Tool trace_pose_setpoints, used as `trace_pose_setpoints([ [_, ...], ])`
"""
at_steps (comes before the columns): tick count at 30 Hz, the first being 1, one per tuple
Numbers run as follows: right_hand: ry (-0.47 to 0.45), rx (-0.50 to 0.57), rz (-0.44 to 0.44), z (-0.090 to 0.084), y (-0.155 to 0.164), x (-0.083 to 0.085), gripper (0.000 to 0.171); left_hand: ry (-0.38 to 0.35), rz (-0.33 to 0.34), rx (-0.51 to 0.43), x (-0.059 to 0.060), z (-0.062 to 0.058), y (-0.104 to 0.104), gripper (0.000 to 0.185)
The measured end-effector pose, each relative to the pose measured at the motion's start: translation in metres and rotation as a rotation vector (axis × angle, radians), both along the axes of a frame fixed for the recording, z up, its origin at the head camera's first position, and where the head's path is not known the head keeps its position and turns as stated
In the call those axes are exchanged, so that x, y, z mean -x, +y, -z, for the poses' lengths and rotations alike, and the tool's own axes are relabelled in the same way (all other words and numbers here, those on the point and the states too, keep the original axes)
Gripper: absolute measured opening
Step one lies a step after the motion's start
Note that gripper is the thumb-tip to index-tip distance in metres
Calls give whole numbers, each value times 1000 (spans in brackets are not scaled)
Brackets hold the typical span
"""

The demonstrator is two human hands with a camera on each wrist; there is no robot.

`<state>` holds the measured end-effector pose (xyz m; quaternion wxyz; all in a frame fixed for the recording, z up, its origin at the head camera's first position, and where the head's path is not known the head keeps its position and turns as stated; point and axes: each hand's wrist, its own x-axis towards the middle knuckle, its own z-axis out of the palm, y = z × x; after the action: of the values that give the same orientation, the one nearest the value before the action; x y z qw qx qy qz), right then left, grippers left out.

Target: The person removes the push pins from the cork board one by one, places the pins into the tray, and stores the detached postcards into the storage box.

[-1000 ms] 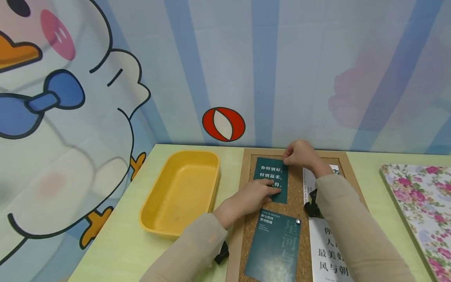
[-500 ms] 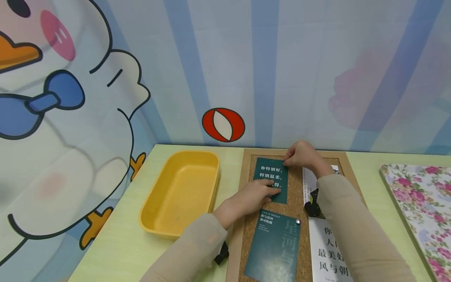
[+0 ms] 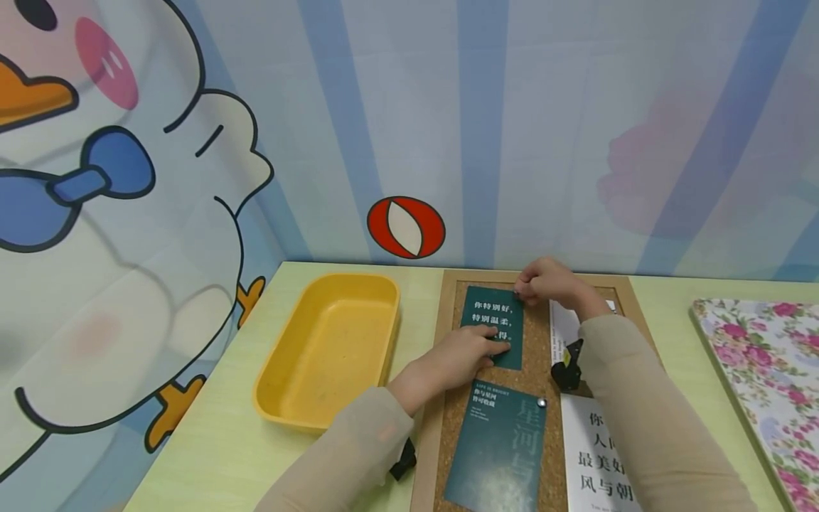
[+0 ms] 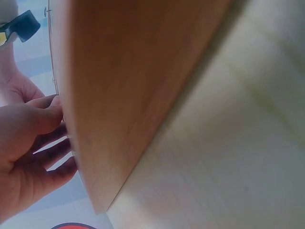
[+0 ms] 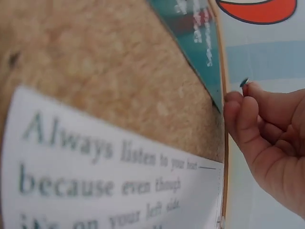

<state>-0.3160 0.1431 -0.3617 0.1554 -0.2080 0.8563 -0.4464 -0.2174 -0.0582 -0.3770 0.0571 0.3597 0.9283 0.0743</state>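
A small dark green card (image 3: 491, 313) with white characters lies on the cork board (image 3: 534, 355), near its top left. My left hand (image 3: 448, 358) rests on the card's lower part with fingers extended. The fingers are seen from the side over the board's wooden edge (image 4: 119, 105) in the left wrist view. At the card's top right corner, my right hand (image 3: 549, 283) pinches a thumbtack (image 5: 245, 84) between thumb and fingers. Below lies a larger green card (image 3: 495, 455), with a silver tack (image 3: 542, 403) at its upper right corner.
White printed cards (image 3: 591, 455) lie on the board's right side, partly hidden under my right forearm. A yellow tray (image 3: 265, 398) stands left of the board on the pale green table (image 3: 211, 427). A floral-patterned board (image 3: 761, 384) lies at the right. A cartoon-printed wall (image 3: 537, 142) rises behind.
My right hand has turned and shifted slightly at the card's corner, so a small dark spot now shows by its fingertips. The left hand and the card stay in place.
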Motion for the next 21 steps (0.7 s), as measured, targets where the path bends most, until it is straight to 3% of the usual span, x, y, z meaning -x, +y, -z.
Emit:
trace_pose_setpoints([
  [12,-581,384,-20,-6,9,4,27,-5,-7,11,-1,-1,1,38],
  [16,-721,488,-55,-9,12,3,32,-9,-7,9,-1,0,1,38],
  [21,-818,677,-54,-10,19,2,37,-8,1,14,0,-1,0,38],
])
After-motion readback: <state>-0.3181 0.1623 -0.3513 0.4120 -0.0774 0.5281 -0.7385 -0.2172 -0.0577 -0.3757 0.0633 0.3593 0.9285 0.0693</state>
